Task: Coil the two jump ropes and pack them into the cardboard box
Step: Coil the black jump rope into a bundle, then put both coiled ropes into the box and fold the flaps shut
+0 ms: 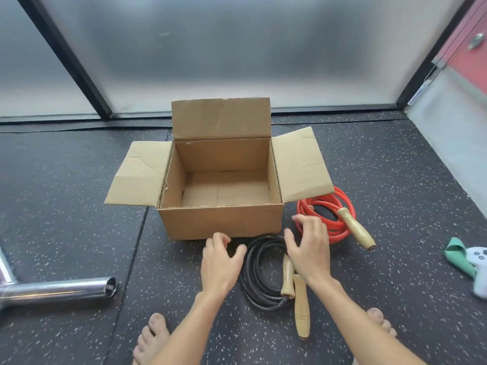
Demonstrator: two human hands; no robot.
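1 open brown cardboard box (pixel 220 222); on its near side 1 coiled black wooden-handled jump rope (pixel 263 302) between my left hand (pixel 220 262) and right hand (pixel 309 248), both spread, gripping nothing; at its right 1 coiled red jump rope (pixel 342 230).

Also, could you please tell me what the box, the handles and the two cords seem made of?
Box: matte corrugated cardboard, fluted edges showing. Handles: pale wood, grooved, unvarnished-looking. Black cord and red cord: smooth, slightly glossy, probably rubber or PVC.
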